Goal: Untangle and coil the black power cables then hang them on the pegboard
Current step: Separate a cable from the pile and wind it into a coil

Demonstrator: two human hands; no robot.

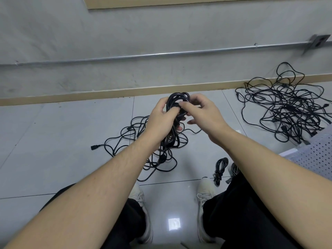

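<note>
Left hand gripped half-wound black coil above floor; right hand pinched strand at coil top. One finished bundle lay by right shoe. Loose tangle below hands, larger tangled pile right: most work remained, nothing hung. Pale tiled floor, grey wall, perforated panel at right edge.

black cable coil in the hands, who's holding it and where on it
The left hand grips the coiled black cable around the middle of its loops; the right hand pinches a strand near the top.
</note>
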